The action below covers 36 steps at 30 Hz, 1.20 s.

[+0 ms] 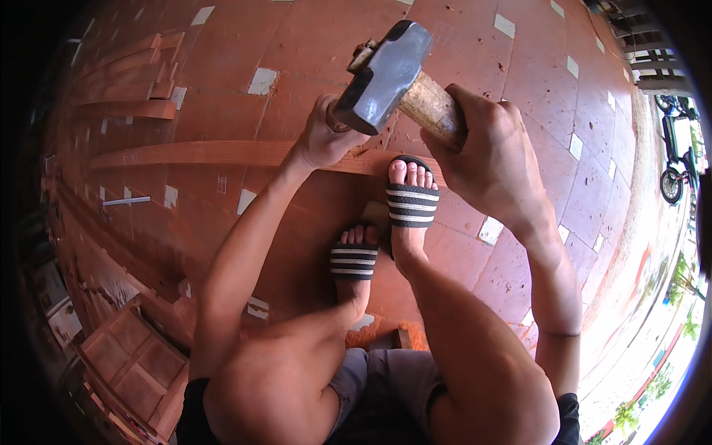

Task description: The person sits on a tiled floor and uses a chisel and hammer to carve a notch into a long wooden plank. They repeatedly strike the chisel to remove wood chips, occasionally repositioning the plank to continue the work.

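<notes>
A hammer (389,74) with a blocky steel head and a short wooden handle is raised in front of me. My right hand (489,156) is wrapped round its handle, with the head pointing up and to the left. Just behind and below the hammer head, my left hand (326,137) has its fingers curled closed. The head hides part of those fingers, and what they hold, if anything, cannot be made out. Under the left hand runs a long reddish wooden plank (222,153), lying across the floor. My right foot, in a striped slide sandal (412,206), rests at the plank.
Several reddish wood pieces (137,110) lie at the far left. A thin pale strip (126,200) is on the tiled floor (311,44). A panelled wooden piece (137,363) stands at the lower left. Beyond the floor's right edge a motorbike (673,159) is parked.
</notes>
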Motion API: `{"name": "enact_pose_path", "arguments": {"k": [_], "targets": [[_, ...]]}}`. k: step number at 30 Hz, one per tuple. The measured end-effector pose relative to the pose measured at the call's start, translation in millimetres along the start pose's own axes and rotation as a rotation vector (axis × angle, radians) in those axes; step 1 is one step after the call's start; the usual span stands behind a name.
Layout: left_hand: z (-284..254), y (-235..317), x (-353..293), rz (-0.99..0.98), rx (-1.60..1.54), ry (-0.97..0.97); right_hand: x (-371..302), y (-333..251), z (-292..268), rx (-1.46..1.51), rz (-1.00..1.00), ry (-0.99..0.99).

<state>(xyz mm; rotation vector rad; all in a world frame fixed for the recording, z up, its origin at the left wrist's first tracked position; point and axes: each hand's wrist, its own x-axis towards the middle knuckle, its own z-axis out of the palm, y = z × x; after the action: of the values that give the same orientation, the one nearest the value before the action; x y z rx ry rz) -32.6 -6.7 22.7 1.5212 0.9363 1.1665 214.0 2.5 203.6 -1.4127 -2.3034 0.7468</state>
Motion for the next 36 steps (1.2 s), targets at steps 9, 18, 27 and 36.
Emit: {"name": "enact_pose_path", "arguments": {"k": [9, 18, 27, 36], "targets": [[8, 3, 3, -0.03, -0.13, -0.012, 2, -3, -9, -0.064, -0.122, 0.055], [5, -11, -20, 0.081, 0.269, -0.021, 0, 3, 32, -0.232, -0.149, -0.072], [12, -6, -22, 0.132, 0.39, 0.074, -1, 5, 38, -0.207, -0.069, -0.196], [-5, -18, -30, 0.06, 0.226, -0.023, 4, -10, 28, -0.091, 0.014, -0.173]]}}
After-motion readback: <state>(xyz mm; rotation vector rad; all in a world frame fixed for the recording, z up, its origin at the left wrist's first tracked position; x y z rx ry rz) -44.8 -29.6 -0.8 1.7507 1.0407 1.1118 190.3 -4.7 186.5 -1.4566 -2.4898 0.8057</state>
